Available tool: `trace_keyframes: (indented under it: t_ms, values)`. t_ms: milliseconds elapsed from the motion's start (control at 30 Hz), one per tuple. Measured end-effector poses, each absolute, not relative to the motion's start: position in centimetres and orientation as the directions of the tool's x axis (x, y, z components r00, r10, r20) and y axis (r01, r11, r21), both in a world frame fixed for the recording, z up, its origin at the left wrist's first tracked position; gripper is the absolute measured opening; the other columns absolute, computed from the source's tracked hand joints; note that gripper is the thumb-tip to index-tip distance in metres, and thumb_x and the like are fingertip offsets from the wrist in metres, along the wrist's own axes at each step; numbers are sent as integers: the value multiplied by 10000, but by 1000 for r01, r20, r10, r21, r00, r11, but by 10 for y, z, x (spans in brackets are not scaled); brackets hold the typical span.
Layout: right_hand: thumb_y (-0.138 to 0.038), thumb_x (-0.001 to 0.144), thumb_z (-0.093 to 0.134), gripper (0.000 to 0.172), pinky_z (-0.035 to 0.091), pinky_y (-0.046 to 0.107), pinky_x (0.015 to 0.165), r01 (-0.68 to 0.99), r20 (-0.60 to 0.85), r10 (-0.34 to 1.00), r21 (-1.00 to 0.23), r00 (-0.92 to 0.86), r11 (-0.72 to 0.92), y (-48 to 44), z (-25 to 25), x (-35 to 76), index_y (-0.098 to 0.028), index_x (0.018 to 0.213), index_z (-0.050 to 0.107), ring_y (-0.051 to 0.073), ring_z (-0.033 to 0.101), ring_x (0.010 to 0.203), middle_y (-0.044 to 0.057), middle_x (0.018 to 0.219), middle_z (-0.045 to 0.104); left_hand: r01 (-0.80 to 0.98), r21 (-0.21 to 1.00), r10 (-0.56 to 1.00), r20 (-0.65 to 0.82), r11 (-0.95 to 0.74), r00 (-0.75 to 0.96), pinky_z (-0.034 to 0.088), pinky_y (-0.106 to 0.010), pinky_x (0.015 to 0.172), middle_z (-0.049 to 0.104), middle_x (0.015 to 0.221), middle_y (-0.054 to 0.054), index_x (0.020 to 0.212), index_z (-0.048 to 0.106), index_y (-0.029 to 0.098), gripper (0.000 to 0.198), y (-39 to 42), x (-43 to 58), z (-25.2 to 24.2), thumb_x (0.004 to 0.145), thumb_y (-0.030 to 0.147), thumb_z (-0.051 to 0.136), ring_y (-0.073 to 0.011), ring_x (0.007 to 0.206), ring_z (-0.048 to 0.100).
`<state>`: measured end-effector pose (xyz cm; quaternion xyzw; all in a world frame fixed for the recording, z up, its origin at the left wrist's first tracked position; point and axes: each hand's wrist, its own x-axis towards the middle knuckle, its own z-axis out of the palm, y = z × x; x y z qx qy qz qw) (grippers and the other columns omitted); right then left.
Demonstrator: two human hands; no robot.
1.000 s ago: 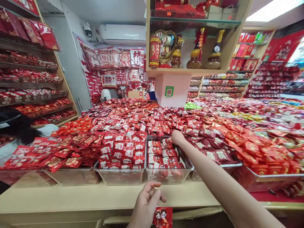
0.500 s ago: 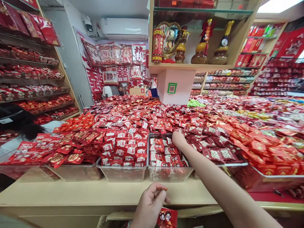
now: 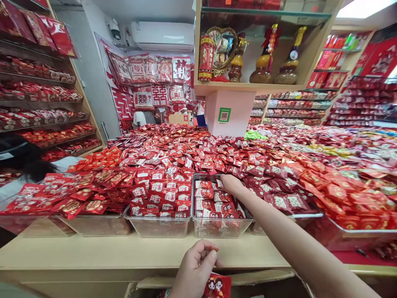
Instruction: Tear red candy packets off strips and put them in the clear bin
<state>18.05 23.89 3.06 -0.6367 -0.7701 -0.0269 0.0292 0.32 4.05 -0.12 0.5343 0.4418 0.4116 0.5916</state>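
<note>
My right hand (image 3: 231,184) reaches into the back right of a clear plastic bin (image 3: 223,228). Its fingers curl downward, and whatever they hold is hidden behind the hand. Rows of small red and white packets (image 3: 204,193) with cartoon figures stand in that bin. Nearer to me, my left hand (image 3: 197,265) is over the counter's front edge with thumb and fingers curled in. A red packet (image 3: 218,285) printed with two cartoon figures sticks out beneath its palm, overlapping the flap of an open cardboard carton (image 3: 248,278).
Heaped bins of red packets flank this one, including another clear bin (image 3: 158,227) on the left and orange-red packets (image 3: 344,192) on the right. A shelf cabinet (image 3: 257,86) hangs above the heap. A person's dark-haired head (image 3: 25,155) shows at far left.
My right hand has shifted slightly left within the bin. My left hand and the packet beneath it are nearly unchanged.
</note>
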Motion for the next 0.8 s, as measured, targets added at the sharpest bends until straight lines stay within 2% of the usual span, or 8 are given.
trace_keyframes:
  t_ms: [167, 333, 433, 533, 600, 733, 800]
  values:
    - [-198, 711, 533, 222, 403, 264, 697, 959, 79, 956, 31, -284, 282, 238, 34, 177, -136, 924, 520, 219, 563, 887, 121, 938, 606, -23, 996, 969, -80, 88, 233, 374, -241, 607, 638, 613, -23, 796, 553, 155, 215, 41, 6, -3, 734, 359, 523, -150, 616, 552]
    - [-245, 624, 609, 291, 409, 251, 653, 935, 41, 935, 50, -353, 350, 239, 36, 177, -151, 886, 523, 217, 572, 842, 98, 932, 611, -20, 996, 965, -76, 83, 251, 386, -251, 628, 642, 627, -33, 803, 549, 152, 191, 40, 6, 0, 744, 330, 515, -156, 640, 561]
    - [-322, 620, 607, 336, 416, 253, 641, 934, 21, 935, 53, -355, 353, 239, 40, 178, -155, 899, 522, 217, 577, 822, 98, 923, 614, 1, 998, 959, -68, 70, 275, 391, -251, 644, 643, 647, -35, 818, 547, 150, 176, 40, 4, 1, 761, 310, 501, -152, 654, 559]
    - [-356, 629, 596, 411, 424, 292, 668, 955, 32, 956, 66, -291, 288, 238, 48, 180, -141, 967, 507, 249, 564, 870, 127, 942, 606, 3, 998, 956, -60, 62, 288, 395, -243, 646, 640, 656, -31, 831, 545, 151, 169, 40, 3, 0, 774, 300, 490, -145, 656, 559]
    - [-317, 629, 604, 443, 427, 321, 687, 976, 46, 977, 75, -210, 206, 235, 54, 181, -125, 1013, 496, 269, 556, 898, 150, 959, 599, -4, 998, 956, -55, 59, 289, 397, -240, 650, 639, 661, -28, 837, 545, 154, 170, 40, 3, -2, 779, 301, 484, -143, 660, 561]
    - [-156, 697, 518, 282, 441, 340, 691, 995, 44, 996, 74, -71, 68, 228, 60, 182, -93, 969, 557, 269, 570, 892, 178, 943, 606, -9, 998, 954, -54, 59, 294, 399, -238, 656, 636, 665, -25, 839, 542, 156, 175, 40, 3, -4, 785, 310, 476, -142, 669, 561]
    - [-101, 738, 436, 257, 448, 337, 686, 997, 38, 999, 65, -30, 28, 225, 59, 181, -82, 943, 590, 264, 577, 890, 188, 933, 613, -13, 998, 953, -50, 57, 298, 400, -237, 655, 633, 663, -24, 837, 539, 155, 172, 40, 3, -5, 788, 305, 473, -139, 666, 558]
